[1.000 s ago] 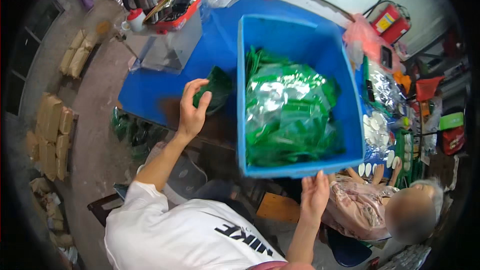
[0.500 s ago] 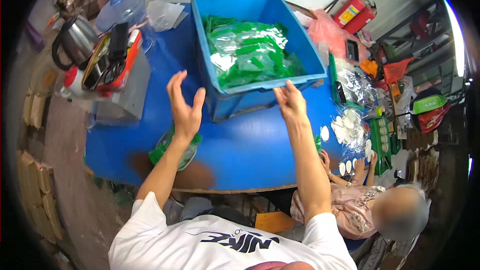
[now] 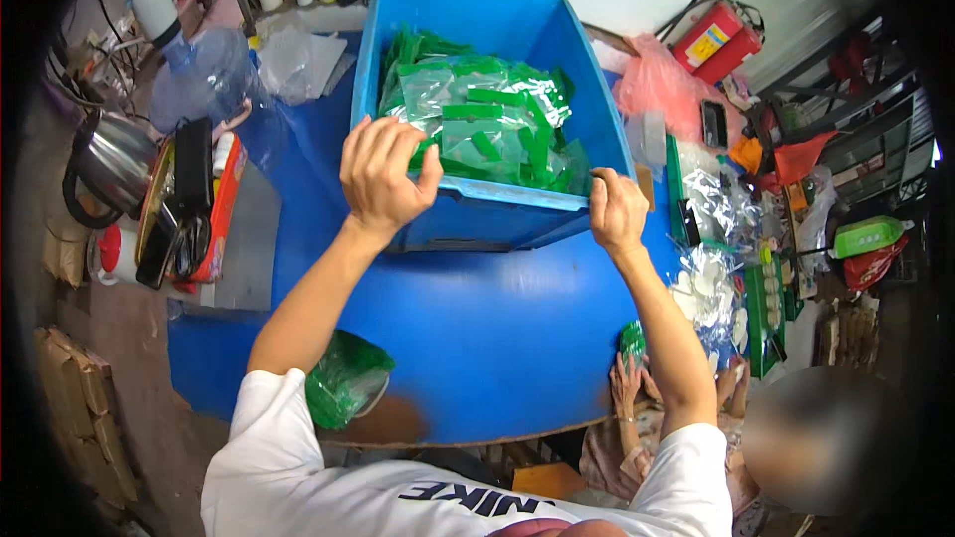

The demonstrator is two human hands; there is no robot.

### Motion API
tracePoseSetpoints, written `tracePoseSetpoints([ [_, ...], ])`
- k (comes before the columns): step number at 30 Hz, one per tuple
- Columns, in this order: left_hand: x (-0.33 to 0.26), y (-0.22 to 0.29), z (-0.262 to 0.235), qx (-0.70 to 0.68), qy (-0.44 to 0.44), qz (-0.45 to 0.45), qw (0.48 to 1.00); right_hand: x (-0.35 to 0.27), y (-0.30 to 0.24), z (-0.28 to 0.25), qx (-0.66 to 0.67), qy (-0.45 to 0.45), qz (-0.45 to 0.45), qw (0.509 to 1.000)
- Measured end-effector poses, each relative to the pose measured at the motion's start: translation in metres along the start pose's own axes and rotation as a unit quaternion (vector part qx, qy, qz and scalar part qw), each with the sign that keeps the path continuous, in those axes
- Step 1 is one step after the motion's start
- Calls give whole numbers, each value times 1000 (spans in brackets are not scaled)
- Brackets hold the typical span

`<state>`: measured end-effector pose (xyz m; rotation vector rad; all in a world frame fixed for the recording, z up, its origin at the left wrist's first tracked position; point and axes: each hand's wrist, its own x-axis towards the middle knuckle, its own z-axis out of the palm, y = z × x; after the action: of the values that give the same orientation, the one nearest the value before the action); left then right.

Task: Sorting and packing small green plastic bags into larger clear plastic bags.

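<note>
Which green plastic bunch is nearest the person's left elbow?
The green bunch lying alone on the blue table; the green piece is by a co-worker's hand, the green bags inside the blue bin.

A head-worn fisheye looks down across the blue table (image 3: 477, 328).

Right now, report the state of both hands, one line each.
Left hand: partly curled at the near-left corner of the blue bin; whether it grips cannot be told.
Right hand: closed on the near-right corner of the blue bin.
</note>
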<state>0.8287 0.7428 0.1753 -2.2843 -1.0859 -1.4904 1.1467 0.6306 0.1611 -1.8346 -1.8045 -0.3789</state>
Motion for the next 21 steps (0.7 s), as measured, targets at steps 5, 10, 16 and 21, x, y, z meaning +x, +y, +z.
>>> tracePoseSetpoints([
  [5, 26, -84, 66, -9, -15, 1, 1000, 79, -8, 58, -22, 17, -24, 999],
  [10, 52, -108, 115, 38, -125, 14, 991, 112, 15, 88, -58, 72, 34, 995],
  [16, 30, -93, 77, 49, -152, 17, 987, 77, -5, 77, -52, 94, 23, 994],
  [21, -16, -66, 32, 3, -163, -2, 987, 16, -26, 68, -46, 124, -6, 991],
])
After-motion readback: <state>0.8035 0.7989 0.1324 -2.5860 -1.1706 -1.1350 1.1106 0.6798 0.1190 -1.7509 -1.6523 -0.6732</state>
